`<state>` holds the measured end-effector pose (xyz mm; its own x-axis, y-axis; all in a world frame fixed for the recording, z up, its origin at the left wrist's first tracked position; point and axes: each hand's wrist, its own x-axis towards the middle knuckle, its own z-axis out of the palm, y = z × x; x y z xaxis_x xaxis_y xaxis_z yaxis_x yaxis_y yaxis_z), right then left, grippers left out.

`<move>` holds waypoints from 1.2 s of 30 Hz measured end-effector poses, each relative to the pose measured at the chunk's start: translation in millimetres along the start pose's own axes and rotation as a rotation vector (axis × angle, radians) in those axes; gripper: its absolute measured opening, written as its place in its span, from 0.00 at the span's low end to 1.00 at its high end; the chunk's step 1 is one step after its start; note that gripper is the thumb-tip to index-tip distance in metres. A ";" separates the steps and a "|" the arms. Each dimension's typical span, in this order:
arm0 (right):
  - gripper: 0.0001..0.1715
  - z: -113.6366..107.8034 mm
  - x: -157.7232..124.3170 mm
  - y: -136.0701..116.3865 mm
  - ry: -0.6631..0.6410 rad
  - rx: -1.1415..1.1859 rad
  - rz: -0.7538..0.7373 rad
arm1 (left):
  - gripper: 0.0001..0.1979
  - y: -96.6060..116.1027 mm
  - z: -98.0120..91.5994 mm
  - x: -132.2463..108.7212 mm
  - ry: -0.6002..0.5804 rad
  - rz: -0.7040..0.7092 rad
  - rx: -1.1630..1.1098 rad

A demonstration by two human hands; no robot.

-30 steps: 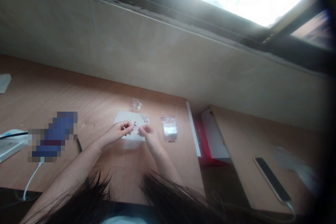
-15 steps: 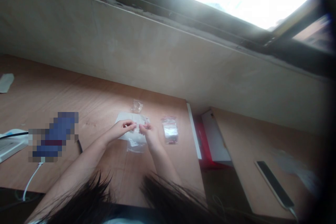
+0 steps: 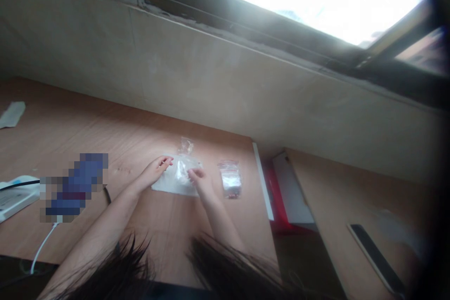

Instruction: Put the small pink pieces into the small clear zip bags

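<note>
My left hand (image 3: pixel 153 173) and my right hand (image 3: pixel 199 181) are close together over a white sheet (image 3: pixel 165 185) on the wooden table (image 3: pixel 116 136). Between them is a small clear plastic bag (image 3: pixel 182 168). My right hand pinches that bag's right edge. The fingertips of my left hand are pinched together just left of the bag; whatever they hold is too small to make out. A second crumpled clear bag (image 3: pixel 185 145) lies just behind the sheet. A zip bag with a red strip (image 3: pixel 230 179) lies to the right of my right hand.
A white power strip (image 3: pixel 16 194) with a white cable (image 3: pixel 42 243) and a blurred blue object (image 3: pixel 74 187) are at the left. A red and white box (image 3: pixel 286 190) stands in the gap beside a second table holding a phone (image 3: pixel 378 258). A wall rises behind.
The clear bag that hung below my hands now lies up between them on the sheet. My left hand has drawn slightly left. The view has shifted a little.
</note>
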<state>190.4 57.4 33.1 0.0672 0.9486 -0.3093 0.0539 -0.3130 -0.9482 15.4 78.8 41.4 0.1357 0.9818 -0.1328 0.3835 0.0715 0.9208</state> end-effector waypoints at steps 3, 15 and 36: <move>0.14 5.3 40.4 -13.0 0.151 -0.132 -0.056 | 0.17 -15.6 -1.1 -1.6 0.023 -0.049 0.050; 0.08 29.5 117.7 -6.7 0.419 -0.485 -0.079 | 0.10 -66.4 0.1 -11.6 -0.070 0.115 0.182; 0.15 51.7 90.1 -27.2 0.212 -1.108 -0.395 | 0.10 -69.8 0.7 -11.7 -0.075 0.114 0.180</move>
<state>143.5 153.8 27.4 0.0104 0.9942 0.1069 0.9306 0.0295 -0.3650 -12.3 62.2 -21.6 0.2523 0.9655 -0.0644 0.5181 -0.0786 0.8517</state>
